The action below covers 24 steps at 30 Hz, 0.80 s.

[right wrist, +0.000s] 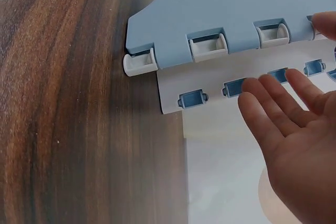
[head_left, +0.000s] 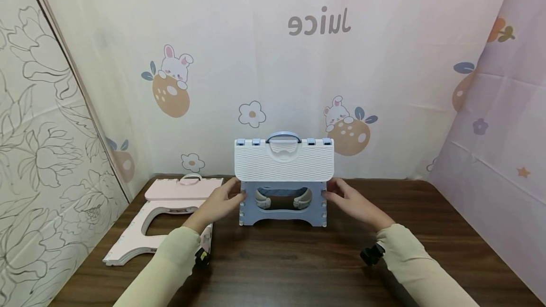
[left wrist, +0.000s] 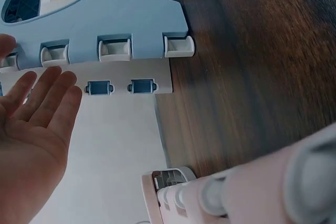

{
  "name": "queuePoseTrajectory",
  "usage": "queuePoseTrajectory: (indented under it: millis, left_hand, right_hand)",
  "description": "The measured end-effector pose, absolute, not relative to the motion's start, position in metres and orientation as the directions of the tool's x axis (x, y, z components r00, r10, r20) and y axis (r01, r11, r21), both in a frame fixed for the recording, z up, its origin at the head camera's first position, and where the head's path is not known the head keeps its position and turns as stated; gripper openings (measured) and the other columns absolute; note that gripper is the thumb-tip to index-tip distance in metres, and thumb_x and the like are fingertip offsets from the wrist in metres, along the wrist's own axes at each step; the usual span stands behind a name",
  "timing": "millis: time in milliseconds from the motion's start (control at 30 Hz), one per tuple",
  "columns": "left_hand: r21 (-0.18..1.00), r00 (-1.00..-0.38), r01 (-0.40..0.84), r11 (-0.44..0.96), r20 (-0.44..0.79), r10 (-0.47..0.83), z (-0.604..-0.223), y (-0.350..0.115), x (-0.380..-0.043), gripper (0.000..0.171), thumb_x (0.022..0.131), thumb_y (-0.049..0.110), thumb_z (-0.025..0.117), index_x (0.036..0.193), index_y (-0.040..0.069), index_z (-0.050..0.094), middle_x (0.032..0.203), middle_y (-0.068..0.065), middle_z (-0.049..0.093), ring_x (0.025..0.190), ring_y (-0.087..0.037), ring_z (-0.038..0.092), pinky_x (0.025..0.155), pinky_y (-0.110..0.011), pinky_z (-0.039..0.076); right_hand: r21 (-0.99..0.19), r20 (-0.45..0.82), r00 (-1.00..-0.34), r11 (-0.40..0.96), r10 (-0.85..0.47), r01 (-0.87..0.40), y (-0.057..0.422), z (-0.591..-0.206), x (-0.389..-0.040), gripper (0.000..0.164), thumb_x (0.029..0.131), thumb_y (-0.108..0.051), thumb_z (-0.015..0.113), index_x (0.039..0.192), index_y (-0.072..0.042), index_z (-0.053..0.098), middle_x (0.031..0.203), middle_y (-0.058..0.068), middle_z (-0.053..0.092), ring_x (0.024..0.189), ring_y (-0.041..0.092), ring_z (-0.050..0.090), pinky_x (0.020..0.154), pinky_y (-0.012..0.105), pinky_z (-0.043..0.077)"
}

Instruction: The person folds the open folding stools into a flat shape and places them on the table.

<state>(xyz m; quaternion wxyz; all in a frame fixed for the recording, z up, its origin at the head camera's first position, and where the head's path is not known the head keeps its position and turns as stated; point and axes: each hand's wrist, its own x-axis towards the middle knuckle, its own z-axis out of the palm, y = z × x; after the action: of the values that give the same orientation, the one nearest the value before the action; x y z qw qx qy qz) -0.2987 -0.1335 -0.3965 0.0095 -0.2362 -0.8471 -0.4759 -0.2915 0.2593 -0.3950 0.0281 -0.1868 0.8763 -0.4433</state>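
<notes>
A blue-and-white folding stool (head_left: 284, 165) stands upright toward the back of the brown table, its white textured top flap hanging over the blue front panel. A light blue carry handle (head_left: 283, 134) arches above the top. My left hand (head_left: 219, 204) holds its left side, thumb at the blue panel's edge and the other fingers along the side. On the right side, my right hand (head_left: 354, 205) holds it the same way. In both wrist views, white hinges (left wrist: 114, 50) run along the blue panel (right wrist: 173, 22), with a white panel (right wrist: 210, 69) just behind it.
A pink folding stool (head_left: 170, 193) lies folded flat at the table's left, partly under my left forearm. A printed curtain (head_left: 273, 60) hangs behind the table (head_left: 290, 269), with more cloth at both sides.
</notes>
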Motion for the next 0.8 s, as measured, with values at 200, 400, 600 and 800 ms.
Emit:
queuePoseTrajectory:
  millis: [200, 400, 600, 800]
  left_hand:
    - [0.808, -0.884, 0.423, 0.409, 0.269, 0.382, -0.396, -0.131, -0.298, 0.054, 0.104, 0.014, 0.051, 0.154, 0.005, 0.033, 0.136, -0.021, 0.056, 0.125, -0.036, 0.055, 0.100, -0.051, 0.046]
    - [0.812, -0.867, 0.453, 0.369, 0.306, 0.393, -0.399, -0.128, -0.300, 0.060, 0.103, 0.004, 0.048, 0.157, -0.002, 0.021, 0.145, -0.028, 0.043, 0.132, -0.041, 0.046, 0.104, -0.055, 0.041]
    - [0.782, -0.813, 0.537, 0.316, 0.379, 0.442, -0.398, -0.126, -0.302, 0.064, 0.103, 0.007, 0.046, 0.160, 0.005, 0.016, 0.158, -0.021, 0.026, 0.143, -0.034, 0.032, 0.110, -0.052, 0.034]
    - [0.802, -0.805, 0.527, 0.280, 0.364, 0.469, -0.398, -0.123, -0.305, 0.067, 0.103, 0.003, 0.041, 0.161, 0.010, 0.007, 0.163, -0.016, 0.014, 0.148, -0.028, 0.020, 0.114, -0.049, 0.028]
  right_hand:
    - [-0.789, 0.181, -0.907, 0.495, -0.382, -0.365, 0.258, -0.398, -0.292, 0.059, 0.104, -0.037, 0.055, 0.150, -0.007, 0.031, 0.136, 0.016, 0.048, 0.121, 0.032, 0.050, 0.095, 0.047, 0.046]
    - [-0.801, 0.230, -0.884, 0.436, -0.407, -0.409, 0.253, -0.399, -0.293, 0.064, 0.106, -0.029, 0.054, 0.157, -0.008, 0.021, 0.147, 0.020, 0.040, 0.132, 0.038, 0.045, 0.100, 0.051, 0.044]
    - [-0.801, 0.233, -0.895, 0.447, -0.381, -0.398, 0.248, -0.398, -0.294, 0.069, 0.106, -0.026, 0.051, 0.160, -0.011, 0.011, 0.154, 0.020, 0.030, 0.135, 0.040, 0.041, 0.101, 0.055, 0.043]
    - [-0.812, 0.220, -0.910, 0.451, -0.352, -0.371, 0.244, -0.399, -0.296, 0.070, 0.105, -0.026, 0.051, 0.161, -0.014, 0.010, 0.156, 0.018, 0.026, 0.135, 0.039, 0.038, 0.101, 0.055, 0.042]
